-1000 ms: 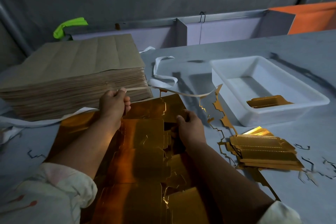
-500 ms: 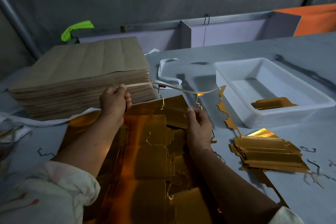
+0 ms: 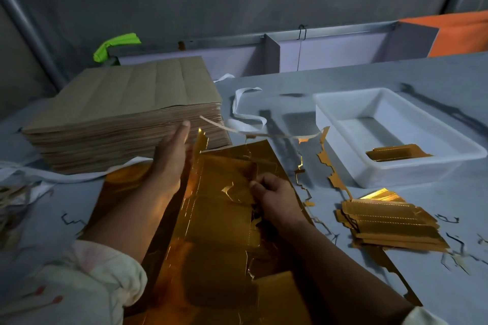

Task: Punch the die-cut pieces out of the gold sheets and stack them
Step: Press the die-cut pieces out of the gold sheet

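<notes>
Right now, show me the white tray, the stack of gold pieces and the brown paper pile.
white tray [image 3: 412,173], head view, front wall.
stack of gold pieces [image 3: 388,221], head view, top piece.
brown paper pile [image 3: 132,87], head view, top sheet.

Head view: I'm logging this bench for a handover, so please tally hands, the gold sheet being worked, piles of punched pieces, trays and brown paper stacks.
Hands: 2, left hand and right hand
Gold sheet pinched by the right hand: 1
Piles of punched pieces: 2, table pile and tray pile
White tray: 1
Brown paper stack: 1
Total: 7
</notes>
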`<control>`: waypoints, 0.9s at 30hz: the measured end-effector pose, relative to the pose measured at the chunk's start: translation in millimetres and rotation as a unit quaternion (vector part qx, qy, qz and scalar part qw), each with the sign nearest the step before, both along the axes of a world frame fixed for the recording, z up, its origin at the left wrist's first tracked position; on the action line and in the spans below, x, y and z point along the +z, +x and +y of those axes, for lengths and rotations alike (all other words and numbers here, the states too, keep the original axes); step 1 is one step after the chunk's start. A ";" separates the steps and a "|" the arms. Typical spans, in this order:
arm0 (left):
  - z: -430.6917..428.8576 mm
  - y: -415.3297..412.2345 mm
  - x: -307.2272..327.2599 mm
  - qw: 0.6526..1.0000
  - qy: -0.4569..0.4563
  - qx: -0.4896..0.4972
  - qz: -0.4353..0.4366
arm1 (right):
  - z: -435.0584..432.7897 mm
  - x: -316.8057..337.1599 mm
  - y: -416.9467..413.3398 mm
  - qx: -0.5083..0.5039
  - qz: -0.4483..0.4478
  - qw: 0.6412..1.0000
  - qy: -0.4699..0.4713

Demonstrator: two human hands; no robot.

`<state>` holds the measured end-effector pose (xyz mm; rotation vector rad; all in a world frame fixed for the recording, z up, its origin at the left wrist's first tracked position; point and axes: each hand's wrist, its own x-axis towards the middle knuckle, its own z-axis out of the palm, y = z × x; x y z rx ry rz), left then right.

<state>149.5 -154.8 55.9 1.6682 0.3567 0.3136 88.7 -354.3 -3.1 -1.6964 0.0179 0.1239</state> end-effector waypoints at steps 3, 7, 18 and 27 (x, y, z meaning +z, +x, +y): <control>3.1 -11.0 -15.1 0.996 -0.029 -0.041 0.075 | -2.4 -1.6 0.2 -0.001 -0.003 1.000 0.016; -1.2 -23.8 -31.0 0.992 -0.008 -0.064 0.108 | -2.1 -4.2 2.2 -0.022 -0.004 0.999 0.029; -3.2 -35.3 -47.5 0.978 0.205 -0.026 0.023 | 1.0 -11.4 7.4 -0.041 -0.040 0.996 -0.065; -15.4 -34.3 -73.3 0.959 0.275 0.053 0.043 | 2.0 -14.7 7.0 -0.040 -0.045 0.995 -0.076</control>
